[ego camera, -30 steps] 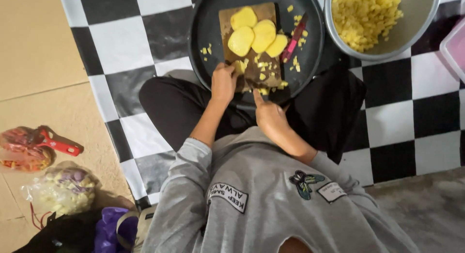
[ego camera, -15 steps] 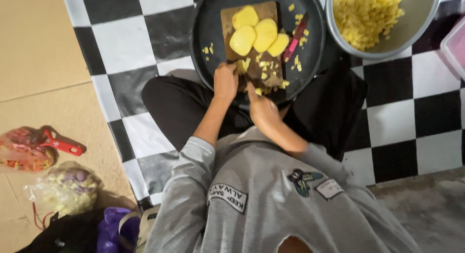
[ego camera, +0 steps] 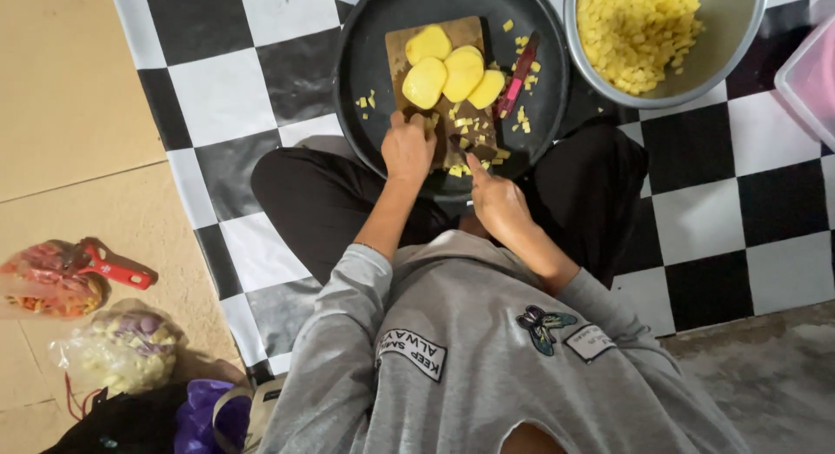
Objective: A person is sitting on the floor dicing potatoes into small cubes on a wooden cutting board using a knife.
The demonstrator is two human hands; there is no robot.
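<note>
A: Entry. Person sat cross-legged on the checkered mat [ego camera: 235, 89]. Wooden cutting board [ego camera: 439, 45] lay inside a round black tray [ego camera: 365, 63]. Left hand [ego camera: 407, 148] rested at the board's 7 o'clock corner, fingers curled onto a small yellow piece there; its grip was narrow, pinning that piece down.

B: And the right?

A: Right hand [ego camera: 497, 197] sat at 5 o'clock of the board, its grip closed around a dark knife [ego camera: 458, 148] whose blade pointed toward 11 o'clock, into the diced bits [ego camera: 465, 128]. Peeled potato halves [ego camera: 452, 71] were stacked at the board's 12 o'clock end, well apart from the blade.

B: Anything else noted?

A: A red-handled peeler [ego camera: 517, 76] lay in the tray at 3 o'clock of the board; a metal bowl [ego camera: 739, 45] of finished cubes stood at 2 o'clock, just beside the tray.

B: Judgement on technique?

A: Dicing appeared under way. To do it well, the left fingertips ought to tuck back from the edge, since hand and blade were very near. Cuts should be even, matching the bowl's cubes. The board looked crowded near the knife; sweeping the loose bits aside would probably steady the piece.
</note>
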